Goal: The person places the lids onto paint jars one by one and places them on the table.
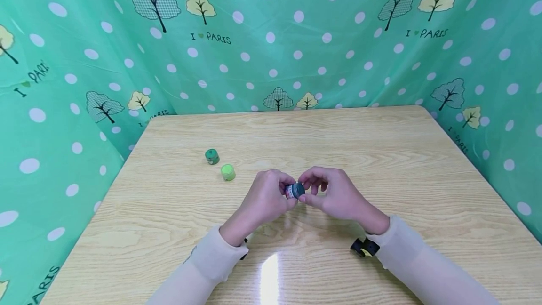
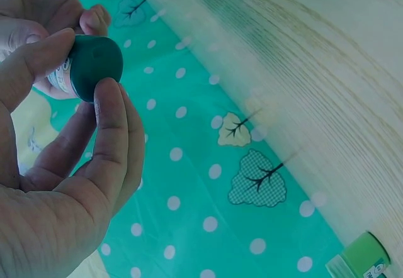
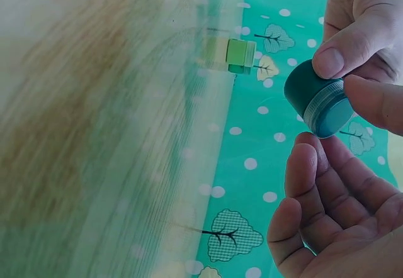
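Note:
A small dark teal paint jar (image 1: 290,191) lies tilted on its side between the hands, its lid (image 3: 334,111) facing the right hand. My left hand (image 1: 268,196) grips the jar body between thumb and fingertips. From the other side, my right hand (image 1: 334,194) pinches the lid, thumb on one side and fingertips on the other. Part of a printed label shows on the jar in the left wrist view. The contents are hidden.
Two more small jars stand on the wooden table (image 1: 169,192), left of the hands: a light green jar (image 1: 227,172) and, farther back, a dark green jar (image 1: 212,156). Behind the table hangs a green dotted curtain (image 1: 254,36). Dark wrist devices show below both sleeves.

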Available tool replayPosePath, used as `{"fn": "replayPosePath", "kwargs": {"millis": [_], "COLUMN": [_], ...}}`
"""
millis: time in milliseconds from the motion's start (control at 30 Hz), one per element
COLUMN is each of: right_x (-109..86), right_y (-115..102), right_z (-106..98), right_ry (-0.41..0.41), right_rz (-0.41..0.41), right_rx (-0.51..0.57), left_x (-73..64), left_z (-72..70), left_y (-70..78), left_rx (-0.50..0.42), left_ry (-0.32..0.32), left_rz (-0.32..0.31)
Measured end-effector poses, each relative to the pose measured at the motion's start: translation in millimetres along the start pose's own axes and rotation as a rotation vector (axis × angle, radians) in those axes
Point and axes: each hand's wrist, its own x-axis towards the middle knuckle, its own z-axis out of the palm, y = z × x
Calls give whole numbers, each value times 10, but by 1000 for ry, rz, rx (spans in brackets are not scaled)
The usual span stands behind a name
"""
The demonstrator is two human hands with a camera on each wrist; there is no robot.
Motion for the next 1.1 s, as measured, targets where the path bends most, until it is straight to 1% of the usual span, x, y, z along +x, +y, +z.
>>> {"fn": "replayPosePath", "kwargs": {"millis": [367, 767, 933, 1100], "right_x": [13, 21, 21, 20], "right_y": [12, 10, 8, 11], "right_z": [5, 22, 28, 27], "right_ry": [-11, -13, -19, -23], "right_rz": [34, 111, 121, 123], "right_rx": [-1, -11, -39, -44], "left_x": [9, 8, 5, 1], "left_z": [0, 4, 8, 15], "left_y": [2, -12, -17, -20], "left_rx": [-8, -9, -6, 1], "left_ry": [-10, -9, -8, -7], "left_rz": [-3, 1, 14, 18]}}
